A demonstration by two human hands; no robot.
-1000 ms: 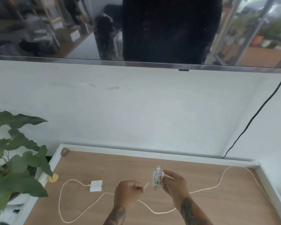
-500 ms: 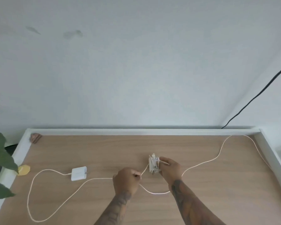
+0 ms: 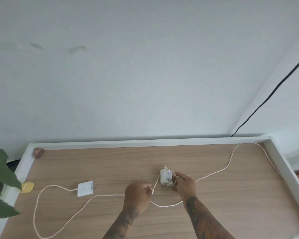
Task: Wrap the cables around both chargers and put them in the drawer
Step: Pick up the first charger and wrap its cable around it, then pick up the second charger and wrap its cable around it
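**Item log: charger wrap in progress, 1 of 2**

Charger A [image 3: 164, 176]: white block, partly wound w/ its cable, held just above the worktop [image 3: 231, 195] near centre. Right hand [image 3: 185, 186] grips it, fingers curled round the far and near faces; block stands roughly on end, long axis running 12–6.

Cable A [image 3: 156, 182]: short taut run from block down to left hand [image 3: 138, 192], which lies at approx 8 o'clock from the block, close by. Left fingers closed, pinching the cable. Remaining slack loops across the worktop toward 6 o'clock, passes under the right forearm, then trails off to 2 o'clock along the white rim [image 3: 145, 141].

Charger B [image 3: 85, 188]: white, lying flat at 9 o'clock, well apart from both hands, unwound; cable B [image 3: 36, 213] sweeps in a wide loop toward 7 o'clock. Left hand is the nearer.

Key relation: the free cable leaves the block toward 8 o'clock, across its long axis, so next turn prob. carries the left hand over or round the block while the right holds it steady. Plenty of slack left; est. early-mid stage.

Drawer: not in view.

Misc: plant [image 3: 0, 180] at 9 o'clock edge; black wire [image 3: 269, 95] on wall, 2 o'clock.
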